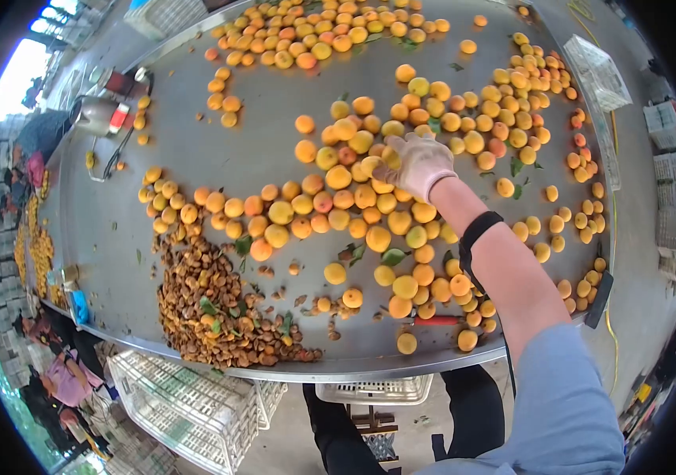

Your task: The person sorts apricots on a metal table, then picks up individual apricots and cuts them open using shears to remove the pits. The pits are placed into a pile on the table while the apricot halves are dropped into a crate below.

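My right hand, in a pale glove, reaches over the middle of the metal table. Its fingers are apart and rest on or just above the apricots; contact under the palm is hidden. An apricot sits right by the fingertips. Orange-yellow apricots spread all around the hand, with a few green leaves among them. Nearer my body lies a tool with a red handle, partly covered by apricots. My left hand is out of view.
A heap of brown apricot pits lies at the table's near left. More apricots are piled at the far side. White plastic crates stand below the near edge, another crate at the right. Other people are at the left.
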